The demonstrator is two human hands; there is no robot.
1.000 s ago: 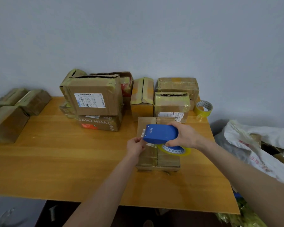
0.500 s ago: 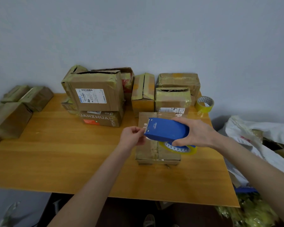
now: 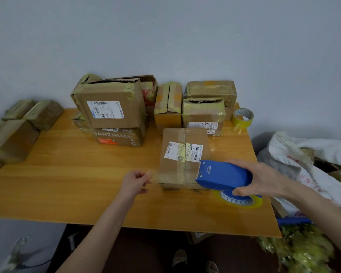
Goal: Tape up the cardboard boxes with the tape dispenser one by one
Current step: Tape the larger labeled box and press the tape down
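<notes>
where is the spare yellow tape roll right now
In the head view, the spare yellow tape roll sits at the far right corner of the table, just right of the two taped boxes near the wall.

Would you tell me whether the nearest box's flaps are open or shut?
Shut: the nearest box has both flaps lying flat, meeting along the middle.

Soft, flat, rather dim indoor light; shadows are faint. The glossy orange wooden desk (image 3: 67,184) shows pale glare on its right side. The left hand (image 3: 135,182) and the clear tape strip (image 3: 156,177) it pinches are motion-blurred; the blue plastic tape dispenser (image 3: 222,175) gripped by the right hand (image 3: 262,178) looks sharp. Wide-angle bending bows the desk's edges.
</notes>
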